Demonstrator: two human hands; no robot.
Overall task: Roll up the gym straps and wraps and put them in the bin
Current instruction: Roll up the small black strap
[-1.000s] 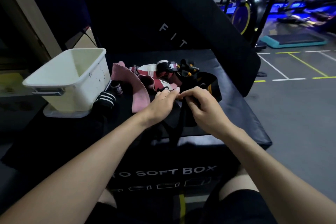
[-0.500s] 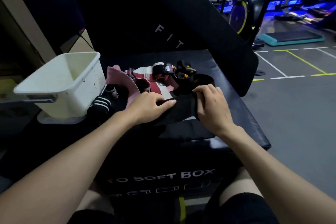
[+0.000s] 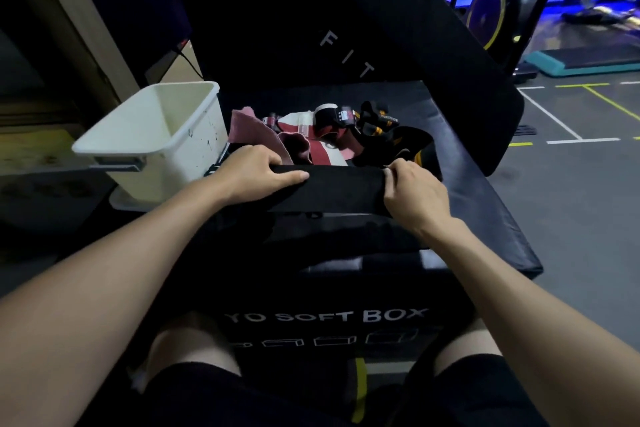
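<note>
Dim gym floor, black soft box (image 3: 467,204) as work surface, "SOFT BOX" lettering on its front face. Black wrap (image 3: 332,189) is stretched flat across the near-middle of the box top, held at both ends. Left hand (image 3: 254,172) grips its left end, fingers curled over the top edge, thumb lying along the front. Right hand (image 3: 414,189) pinches the right end, fingers curled round the fabric. Just behind the wrap: loose pile of pink and maroon bands (image 3: 298,139), a white-and-black wrist wrap (image 3: 332,114), black-and-orange straps (image 3: 381,125). White bin (image 3: 152,146) sits at the box's left rear corner, beside the pile, interior looks bare as far as visible. Bare box top to the right of the right hand, up to the right edge. Black padded panel (image 3: 346,28) leans behind, closing off the rear.
</note>
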